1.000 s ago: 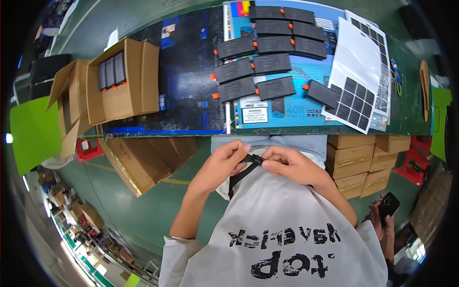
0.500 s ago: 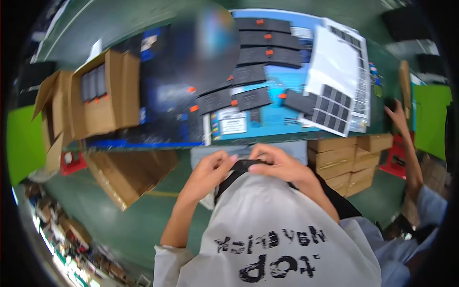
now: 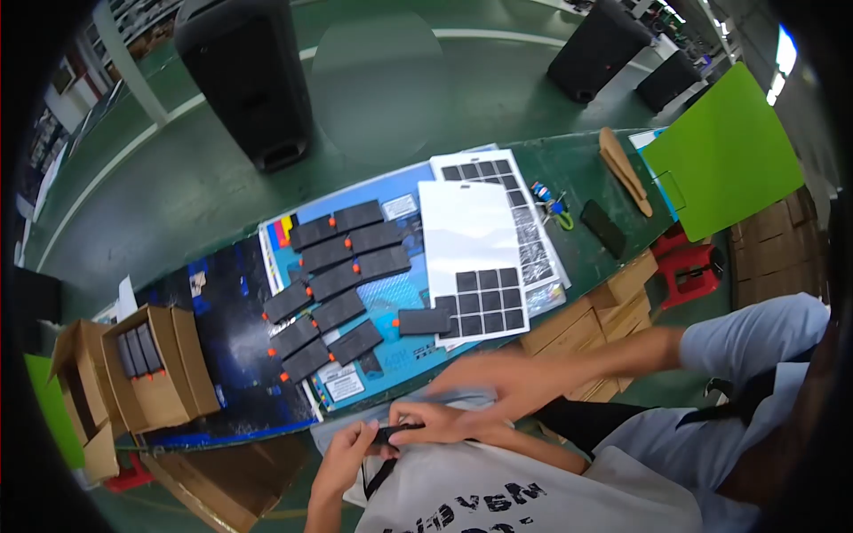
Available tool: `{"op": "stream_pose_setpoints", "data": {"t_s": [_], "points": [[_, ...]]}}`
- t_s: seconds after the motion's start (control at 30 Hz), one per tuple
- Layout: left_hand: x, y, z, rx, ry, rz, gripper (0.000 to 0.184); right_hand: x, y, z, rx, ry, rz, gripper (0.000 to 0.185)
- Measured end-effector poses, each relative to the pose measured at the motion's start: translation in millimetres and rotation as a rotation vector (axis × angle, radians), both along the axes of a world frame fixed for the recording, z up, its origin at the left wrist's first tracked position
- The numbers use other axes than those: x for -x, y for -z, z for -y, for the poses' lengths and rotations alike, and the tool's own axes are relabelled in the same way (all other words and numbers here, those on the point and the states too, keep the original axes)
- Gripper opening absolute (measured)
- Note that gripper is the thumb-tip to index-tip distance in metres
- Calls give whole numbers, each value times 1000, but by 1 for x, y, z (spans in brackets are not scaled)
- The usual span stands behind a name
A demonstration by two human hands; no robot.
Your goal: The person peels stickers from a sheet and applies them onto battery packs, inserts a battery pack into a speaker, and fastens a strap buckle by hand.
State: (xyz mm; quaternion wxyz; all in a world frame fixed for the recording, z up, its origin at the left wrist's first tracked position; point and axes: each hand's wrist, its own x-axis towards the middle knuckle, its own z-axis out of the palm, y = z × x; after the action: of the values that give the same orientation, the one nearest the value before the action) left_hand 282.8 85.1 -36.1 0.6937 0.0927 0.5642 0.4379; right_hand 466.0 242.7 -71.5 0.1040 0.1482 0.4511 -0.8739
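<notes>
Below near edge of worktop (image 3: 573, 164), we find black strap (image 3: 393, 433) pinched by left hand (image 3: 345, 453) and right hand (image 3: 434, 421). Changed: co-worker's blurred hand (image 3: 502, 380) now reaches in beside right hand; contact unclear. Both grips persist; we judge strap handling uninterrupted.

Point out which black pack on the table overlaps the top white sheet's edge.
The black pack lying alone at the right, its orange tip facing left. The other packs on the table lie in rows, clear of that sheet.
</notes>
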Motion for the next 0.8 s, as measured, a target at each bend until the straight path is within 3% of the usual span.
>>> {"op": "stream_pose_setpoints", "data": {"t_s": [0.07, 0.1, 0.17, 0.2, 0.27, 0.3, 0.33, 0.4, 0.43, 0.5, 0.53, 0.57, 0.6, 0.67, 0.8], "points": [[0, 4, -9, -8, 41, 49, 39, 10, -65, -49, -988, -238, -245, 42], [5, 15, -8, -4, 110, 37, 39, 25, -72, -46, -950, -371, -61, 52], [13, 20, -2, -107, 167, -51, 37, 34, -65, -29, -1063, -414, -110, 47], [18, 15, 1, -116, 220, 31, 35, 40, -61, -25, -1181, -434, -134, 43], [19, 16, 8, -39, 324, -124, 32, 50, -65, -25, -1156, -533, -228, 44], [22, 28, 19, -179, 297, -20, 31, 56, -71, -26, -1012, -611, -119, 44], [25, 27, 24, -155, 292, -23, 30, 60, -73, -29, -877, -686, 1, 43], [22, 23, 34, -102, 264, -68, 35, 56, -71, -31, -929, -659, -84, 41], [27, -25, 11, -92, 253, -68, 35, 52, -70, -30, -980, -615, -136, 38], [32, -88, 123, 127, 323, -380, 35, 51, -76, -36, -973, -621, -148, 37], [34, -132, 105, 236, 361, -535, 38, 52, -80, -39, -973, -618, -150, 36], [47, -190, 12, 342, 399, -690, 42, 52, -85, -41, -972, -618, -152, 36], [43, -180, 11, 343, 401, -687, 42, 51, -91, -43, -943, -618, -128, 36], [23, -147, 8, -285, 565, -1070, 29, 43, -95, -44, -906, -590, -91, 34], [7, -123, -24, -217, 847, -1207, 33, 25, -89, -34, -827, -532, -33, 31]]}}
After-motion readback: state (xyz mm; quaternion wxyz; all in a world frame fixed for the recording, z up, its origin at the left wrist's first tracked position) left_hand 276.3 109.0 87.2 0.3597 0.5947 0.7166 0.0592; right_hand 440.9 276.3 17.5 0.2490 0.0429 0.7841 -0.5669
